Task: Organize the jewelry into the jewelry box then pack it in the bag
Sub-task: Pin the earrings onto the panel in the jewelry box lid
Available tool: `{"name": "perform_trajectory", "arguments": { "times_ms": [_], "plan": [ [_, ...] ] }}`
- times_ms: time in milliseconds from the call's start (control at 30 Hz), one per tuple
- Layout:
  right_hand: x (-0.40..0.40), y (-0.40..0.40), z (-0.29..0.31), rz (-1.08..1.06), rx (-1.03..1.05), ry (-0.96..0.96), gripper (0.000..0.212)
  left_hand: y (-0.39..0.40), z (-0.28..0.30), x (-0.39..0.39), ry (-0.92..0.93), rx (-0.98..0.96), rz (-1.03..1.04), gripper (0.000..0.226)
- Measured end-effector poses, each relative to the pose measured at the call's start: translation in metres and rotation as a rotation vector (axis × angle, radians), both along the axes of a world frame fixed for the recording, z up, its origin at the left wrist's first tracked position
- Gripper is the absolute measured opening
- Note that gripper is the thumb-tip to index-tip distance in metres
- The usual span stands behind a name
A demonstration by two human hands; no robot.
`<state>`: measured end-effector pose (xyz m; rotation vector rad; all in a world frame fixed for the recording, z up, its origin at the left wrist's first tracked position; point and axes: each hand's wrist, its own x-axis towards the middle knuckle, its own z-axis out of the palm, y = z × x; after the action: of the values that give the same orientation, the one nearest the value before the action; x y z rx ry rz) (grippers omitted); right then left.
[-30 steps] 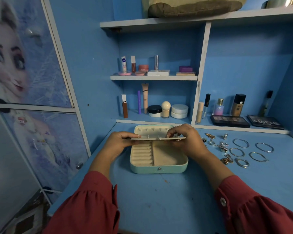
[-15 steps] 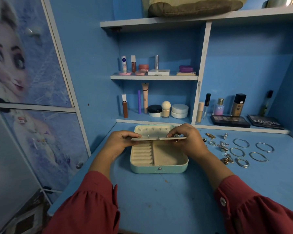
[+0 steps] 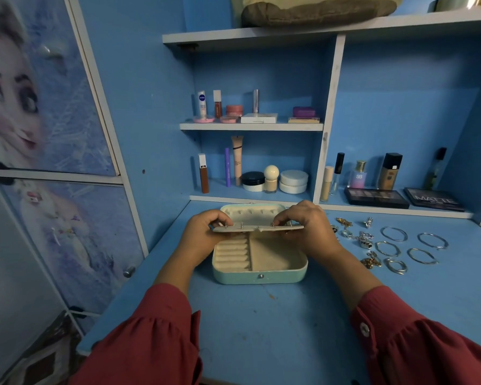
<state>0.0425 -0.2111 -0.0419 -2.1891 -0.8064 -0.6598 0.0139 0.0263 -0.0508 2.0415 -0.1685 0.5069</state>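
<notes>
Both hands, left [image 3: 203, 234] and right [image 3: 307, 229], pinch the earring panel [image 3: 257, 228] over the open jewelry box [image 3: 258, 273]; bangles [image 3: 413, 247] sit by the worktop's [image 3: 261, 329] right edge.

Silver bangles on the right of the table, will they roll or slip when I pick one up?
The silver bangles lie flat, so probably they won't roll until tipped on edge. They look thin and shiny, likely light and a bit slippery. They lie apart, so one should lift without dragging another.

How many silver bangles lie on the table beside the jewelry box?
4 plain ones, right of the jewelry box: back left, back right, front left, front right. A thicker twisted ring lies nearer.
</notes>
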Motion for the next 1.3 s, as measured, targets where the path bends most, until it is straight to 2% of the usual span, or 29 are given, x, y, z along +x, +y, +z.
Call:
{"name": "perform_trajectory", "arguments": {
  "times_ms": [233, 500, 1133, 1300],
  "plan": [
    [-0.003, 0.002, 0.000, -0.006, 0.026, 0.020, 0.020, -0.001, 0.002, -0.001, 0.016, -0.026, -0.003, 0.027],
    [-0.002, 0.002, -0.001, 0.000, 0.021, -0.010, 0.016, -0.009, 0.006, -0.006, -0.100, 0.091, -0.032, 0.031],
    [-0.001, 0.002, -0.003, 0.002, 0.040, -0.009, 0.019, -0.012, 0.008, -0.008, -0.073, 0.073, -0.019, 0.036],
    [0.000, 0.002, -0.003, 0.006, 0.056, -0.010, 0.019, -0.013, 0.008, -0.008, -0.057, 0.057, -0.017, 0.026]
  ]
}}
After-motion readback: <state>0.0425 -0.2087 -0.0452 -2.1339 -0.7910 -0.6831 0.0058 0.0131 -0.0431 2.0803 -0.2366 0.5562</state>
